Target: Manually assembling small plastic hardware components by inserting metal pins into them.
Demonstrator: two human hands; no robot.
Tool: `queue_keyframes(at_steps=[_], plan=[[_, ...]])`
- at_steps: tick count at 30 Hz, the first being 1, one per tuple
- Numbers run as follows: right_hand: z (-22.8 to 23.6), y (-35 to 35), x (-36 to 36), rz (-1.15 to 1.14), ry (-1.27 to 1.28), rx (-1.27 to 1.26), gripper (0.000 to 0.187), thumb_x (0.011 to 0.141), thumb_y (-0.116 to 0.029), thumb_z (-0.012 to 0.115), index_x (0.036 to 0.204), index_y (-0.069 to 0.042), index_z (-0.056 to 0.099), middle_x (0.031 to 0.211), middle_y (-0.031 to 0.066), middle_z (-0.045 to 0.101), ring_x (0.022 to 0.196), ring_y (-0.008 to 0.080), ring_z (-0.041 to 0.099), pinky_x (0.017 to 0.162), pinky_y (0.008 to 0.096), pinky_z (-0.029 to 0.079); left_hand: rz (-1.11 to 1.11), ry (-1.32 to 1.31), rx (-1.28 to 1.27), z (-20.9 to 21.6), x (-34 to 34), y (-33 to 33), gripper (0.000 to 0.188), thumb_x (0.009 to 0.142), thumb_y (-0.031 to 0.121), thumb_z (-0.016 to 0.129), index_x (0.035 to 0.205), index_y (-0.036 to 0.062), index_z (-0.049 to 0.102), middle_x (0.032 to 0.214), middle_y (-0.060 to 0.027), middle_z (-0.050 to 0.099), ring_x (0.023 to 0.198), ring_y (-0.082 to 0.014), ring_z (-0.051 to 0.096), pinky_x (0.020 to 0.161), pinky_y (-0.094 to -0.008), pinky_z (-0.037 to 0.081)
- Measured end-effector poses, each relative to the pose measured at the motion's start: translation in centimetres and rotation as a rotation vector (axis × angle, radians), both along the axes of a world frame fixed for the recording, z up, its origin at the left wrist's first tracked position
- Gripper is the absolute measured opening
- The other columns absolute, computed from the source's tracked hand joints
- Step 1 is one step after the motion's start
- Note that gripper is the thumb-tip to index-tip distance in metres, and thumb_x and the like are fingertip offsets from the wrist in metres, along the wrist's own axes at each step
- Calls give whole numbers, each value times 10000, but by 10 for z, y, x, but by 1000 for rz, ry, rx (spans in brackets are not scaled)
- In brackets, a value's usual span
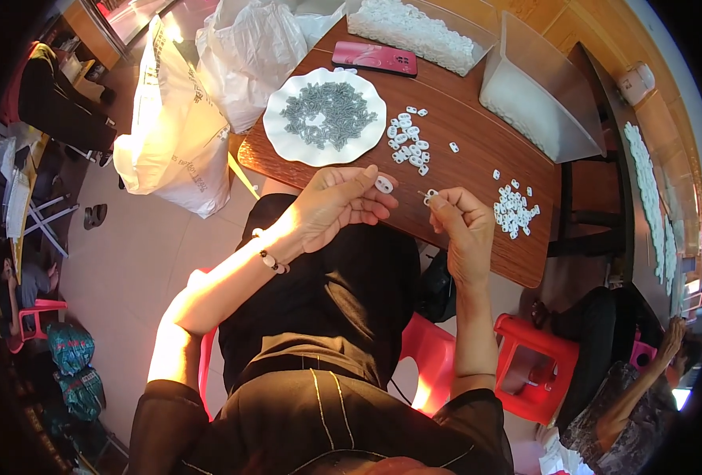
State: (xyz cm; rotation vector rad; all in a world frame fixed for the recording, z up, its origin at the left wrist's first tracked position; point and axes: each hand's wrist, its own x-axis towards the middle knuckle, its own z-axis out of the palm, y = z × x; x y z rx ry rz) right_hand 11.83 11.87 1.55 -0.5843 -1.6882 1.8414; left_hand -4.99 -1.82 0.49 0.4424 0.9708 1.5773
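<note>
My left hand (337, 204) pinches a small white oval plastic piece (383, 184) between thumb and fingers, just above the near edge of the brown wooden table (478, 150). My right hand (459, 219) holds a small white piece with a thin metal pin (429, 195) at its fingertips, a short gap from the left hand. A white wavy plate (288, 146) of small grey parts (327, 113) lies beyond the left hand. Loose white pieces (409, 142) lie mid-table, and another pile (514, 211) sits right of my right hand.
A red phone (375, 58) and two clear trays (414, 30) (537, 95) with white pieces stand at the table's far side. Large white bags (177, 127) lean at the left. Red plastic stools (529, 360) stand below. Another person (636, 396) sits at the lower right.
</note>
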Motion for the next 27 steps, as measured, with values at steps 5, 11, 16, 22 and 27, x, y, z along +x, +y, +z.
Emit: queue_keyframes(at_steps=[5,11,16,22,27], plan=[[-1,-2,0,22,6,-20,102,886,-112,637,854,-17,652,688,-31,593,601,4,483,546,158,349,11,5,0,-1,4,-5,387,950,325,576,1124,-20,603,942,-116,666,802,-133,633,729,-244,520],[-1,-7,-2,39,-21,3,115,891,-120,640,857,-10,646,694,-29,589,611,3,486,552,158,354,69,26,4,-9,10,-8,324,948,231,586,1164,-9,596,965,-90,671,814,-109,642,729,-222,528],[-2,-14,-4,104,-20,-26,122,891,-112,640,854,4,635,707,-24,586,632,10,498,570,158,368,114,-19,10,-14,18,-11,288,939,188,597,1151,-7,601,957,-64,674,799,-93,641,711,-204,526],[-3,-18,-6,127,-52,15,121,892,-107,639,848,5,631,713,-22,593,640,7,505,571,155,375,163,-70,9,-25,23,-15,276,917,209,636,1108,9,633,903,-34,662,783,-81,609,709,-217,501],[-5,-22,-7,112,-84,61,119,884,-104,648,830,-1,625,702,-30,590,618,0,499,552,150,373,218,-124,-19,-23,25,-19,278,903,208,653,1101,13,648,924,-21,671,795,-74,613,734,-214,507]])
